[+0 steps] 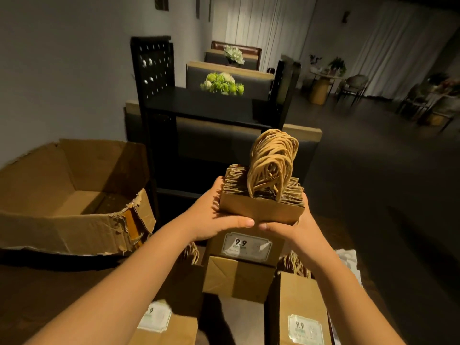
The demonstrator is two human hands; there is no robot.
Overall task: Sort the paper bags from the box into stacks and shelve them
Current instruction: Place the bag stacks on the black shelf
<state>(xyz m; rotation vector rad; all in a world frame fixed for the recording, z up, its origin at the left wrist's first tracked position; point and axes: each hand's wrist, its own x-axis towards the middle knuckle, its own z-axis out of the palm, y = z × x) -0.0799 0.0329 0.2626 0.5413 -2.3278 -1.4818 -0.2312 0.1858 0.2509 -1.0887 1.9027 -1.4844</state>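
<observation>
A thick stack of brown paper bags point(258, 210) with twisted paper handles bunched on top is held upright in front of me. My left hand point(214, 212) grips its left side, thumb along the front face. My right hand point(296, 225) grips its right side, thumb meeting the left one. The open cardboard box point(74, 195) with torn flaps lies at the left and looks empty. A black shelf unit point(204, 105) stands just beyond the stack. More brown bag stacks with "9.9" labels lie below my arms point(301, 310).
Green and white flower bunches point(222, 83) sit behind the shelf unit among booth seat backs. A round table with chairs point(331, 80) stands at the far right across a dark open floor. White curtains hang along the back wall.
</observation>
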